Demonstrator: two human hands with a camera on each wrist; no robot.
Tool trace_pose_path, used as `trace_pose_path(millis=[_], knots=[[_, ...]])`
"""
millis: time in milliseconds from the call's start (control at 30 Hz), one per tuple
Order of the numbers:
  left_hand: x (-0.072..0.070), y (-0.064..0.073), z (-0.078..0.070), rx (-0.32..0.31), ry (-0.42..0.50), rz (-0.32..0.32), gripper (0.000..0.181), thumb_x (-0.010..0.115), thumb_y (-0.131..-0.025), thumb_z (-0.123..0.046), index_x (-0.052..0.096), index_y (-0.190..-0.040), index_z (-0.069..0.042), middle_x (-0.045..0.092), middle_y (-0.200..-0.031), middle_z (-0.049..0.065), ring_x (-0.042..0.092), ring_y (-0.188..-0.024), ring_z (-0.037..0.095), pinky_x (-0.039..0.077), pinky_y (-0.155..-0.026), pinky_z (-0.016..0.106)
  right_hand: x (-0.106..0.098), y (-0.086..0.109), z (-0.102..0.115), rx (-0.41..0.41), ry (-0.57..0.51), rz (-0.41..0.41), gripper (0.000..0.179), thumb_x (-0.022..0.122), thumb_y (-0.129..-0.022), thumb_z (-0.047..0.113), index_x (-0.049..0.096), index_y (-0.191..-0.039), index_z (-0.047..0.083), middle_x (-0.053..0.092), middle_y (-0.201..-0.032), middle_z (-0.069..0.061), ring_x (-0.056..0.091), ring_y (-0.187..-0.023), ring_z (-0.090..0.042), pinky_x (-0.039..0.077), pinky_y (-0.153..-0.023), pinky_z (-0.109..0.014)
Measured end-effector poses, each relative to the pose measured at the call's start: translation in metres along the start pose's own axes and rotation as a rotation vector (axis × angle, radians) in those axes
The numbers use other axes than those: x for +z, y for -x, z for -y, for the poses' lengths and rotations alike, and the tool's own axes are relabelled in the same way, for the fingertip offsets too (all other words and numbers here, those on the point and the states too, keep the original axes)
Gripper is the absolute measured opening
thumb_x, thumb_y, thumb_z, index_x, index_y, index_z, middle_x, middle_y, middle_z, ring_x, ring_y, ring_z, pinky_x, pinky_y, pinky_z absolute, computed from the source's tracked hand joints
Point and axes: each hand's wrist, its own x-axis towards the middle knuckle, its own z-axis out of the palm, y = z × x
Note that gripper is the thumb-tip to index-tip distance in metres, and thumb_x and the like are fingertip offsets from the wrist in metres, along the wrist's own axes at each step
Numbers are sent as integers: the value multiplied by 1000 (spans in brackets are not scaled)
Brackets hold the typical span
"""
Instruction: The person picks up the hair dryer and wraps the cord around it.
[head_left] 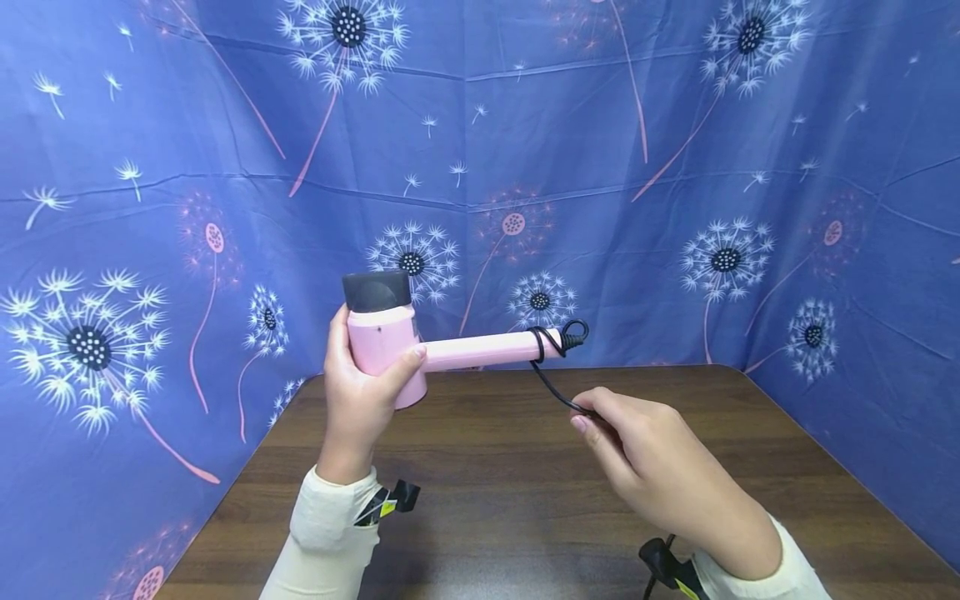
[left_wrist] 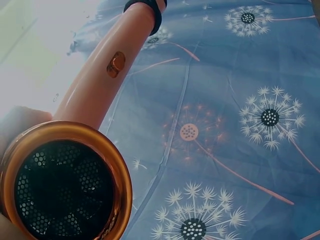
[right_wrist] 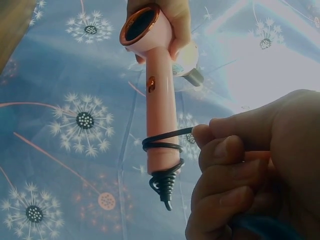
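Observation:
My left hand (head_left: 362, 407) grips the barrel of a pink hair dryer (head_left: 378, 337), held up over the table. A black nozzle (head_left: 377, 292) points upward, and the handle (head_left: 480, 351) stretches to the right. Black cord (right_wrist: 162, 146) loops around the handle's end, near its ribbed strain relief (right_wrist: 164, 185). Between thumb and index finger, my right hand (head_left: 660, 458) pinches the cord, drawn away from the handle. In the left wrist view the round intake grille (left_wrist: 65, 185) with its copper ring faces the camera; a copper switch (left_wrist: 116, 65) sits on the handle.
Below both hands lies a brown wooden table (head_left: 480, 500). Blue cloth (head_left: 465, 142) printed with dandelions hangs behind it and along both sides. Dark camera straps (head_left: 386, 502) are on both wrists, over cream sleeves.

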Motion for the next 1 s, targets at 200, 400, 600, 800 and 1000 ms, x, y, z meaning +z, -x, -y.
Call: trace_pose_path(millis=[200, 400, 600, 800, 1000], knots=[[1, 0, -3, 13, -5, -1, 88, 89, -73, -1, 49, -148, -23, 62, -117, 5, 62, -99, 25, 55, -82, 32, -1, 0, 1, 16, -5, -5, 15, 69, -97, 9, 68, -104, 23, 55, -79, 20, 44, -62, 5, 39, -57, -14], [-3, -3, 14, 47, -28, -12, 91, 92, -72, -6, 49, -148, -28, 62, -117, 3, 62, -99, 25, 55, -81, 33, -2, 0, 0, 32, -53, -10, 17, 68, -97, 7, 68, -103, 23, 55, -79, 20, 45, -63, 5, 37, -59, -9], [-5, -5, 18, 61, -40, -8, 90, 93, -72, -9, 50, -148, -31, 62, -116, 2, 63, -98, 25, 55, -81, 34, -4, -1, -2, 39, -47, -35, 17, 68, -97, 5, 68, -104, 21, 58, -83, 17, 49, -68, 2, 40, -63, -11], [-5, -4, 18, 43, -63, 24, 90, 93, -73, -11, 49, -148, -33, 62, -116, 2, 63, -97, 24, 56, -79, 34, -7, -3, -4, 9, -22, -91, 17, 70, -95, 3, 71, -104, 18, 64, -89, 16, 55, -77, 1, 45, -71, -15], [-5, -4, 16, 22, -86, 48, 91, 94, -73, -13, 48, -149, -34, 62, -115, 3, 63, -96, 23, 57, -79, 35, -11, -2, -5, 26, -37, -91, 16, 70, -96, 6, 72, -105, 18, 64, -92, 16, 56, -79, 1, 45, -74, -15]])
